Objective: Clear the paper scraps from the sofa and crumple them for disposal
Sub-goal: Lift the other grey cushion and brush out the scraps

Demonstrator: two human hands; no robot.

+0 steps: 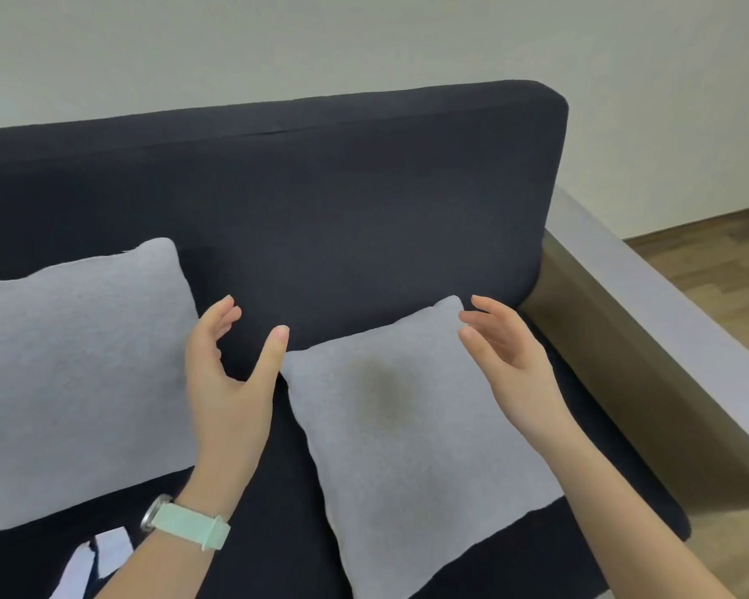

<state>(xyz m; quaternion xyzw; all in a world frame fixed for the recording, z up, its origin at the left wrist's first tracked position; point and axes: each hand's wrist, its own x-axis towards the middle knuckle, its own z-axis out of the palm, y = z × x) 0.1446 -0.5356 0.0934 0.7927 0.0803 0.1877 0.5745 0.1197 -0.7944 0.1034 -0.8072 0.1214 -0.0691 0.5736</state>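
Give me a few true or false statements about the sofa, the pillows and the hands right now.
1. Both hands are empty and open. True: the left hand and right hand hold nothing.
2. Two grey pillows lie on the sofa. True: the left pillow and the right pillow.
3. The watch is on the right wrist. False: it is on the left wrist.
4. The right hand holds crumpled paper. False: pale scraps lie at the lower left, untouched.
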